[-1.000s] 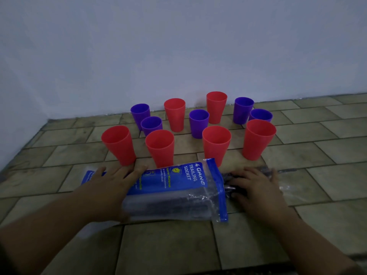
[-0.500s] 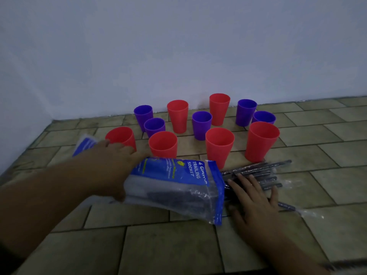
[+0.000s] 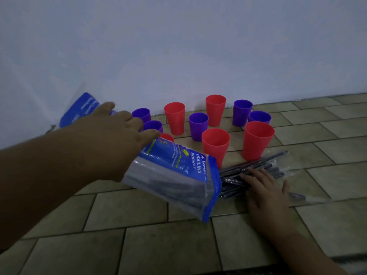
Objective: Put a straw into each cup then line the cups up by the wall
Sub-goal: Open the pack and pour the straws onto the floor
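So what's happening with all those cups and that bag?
A person is getting straws ready. Their left hand holds a blue and clear plastic bag tilted above the tiled floor, open end down. Dark straws poke out of it onto the floor, and the right hand rests flat on that pile. The red cups and purple cups stand bunched near the wall, and none has a straw yet.

A plain pale wall (image 3: 178, 46) meets a tan brick-pattern tiled floor (image 3: 327, 151); dim light.
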